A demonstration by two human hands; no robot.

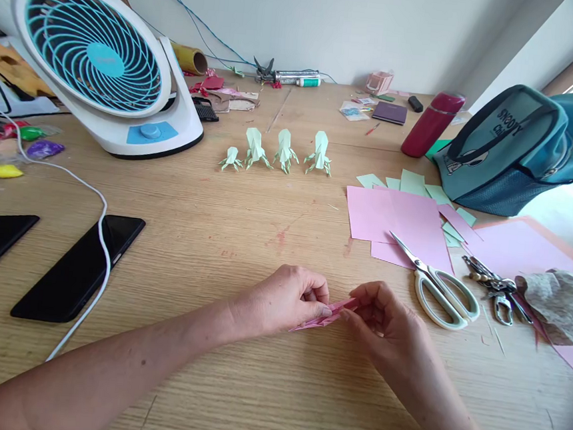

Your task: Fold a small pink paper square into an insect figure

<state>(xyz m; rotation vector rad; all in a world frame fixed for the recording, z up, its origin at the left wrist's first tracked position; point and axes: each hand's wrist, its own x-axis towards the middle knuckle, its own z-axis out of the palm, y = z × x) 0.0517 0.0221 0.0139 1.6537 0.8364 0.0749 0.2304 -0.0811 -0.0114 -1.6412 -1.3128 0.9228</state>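
Observation:
A small folded strip of pink paper (326,319) is pinched between both hands just above the wooden table. My left hand (289,302) grips its left part between thumb and fingers. At the right end, my right hand (382,317) holds the paper with thumb and fingertips. My fingers cover much of the folds, so its exact shape is unclear. Just right of my right hand lie white-handled scissors (440,290), their blades over sheets of pink paper (397,214). Several pale green folded-paper figures (285,151) stand in a row farther back.
A white and blue fan (99,58) stands at the back left. Two black phones (81,270) and a white cable (101,205) lie on the left. To the right are a red flask (432,126), a teal bag (502,153), green paper scraps (412,182), keys (498,287) and a grey cloth (560,302).

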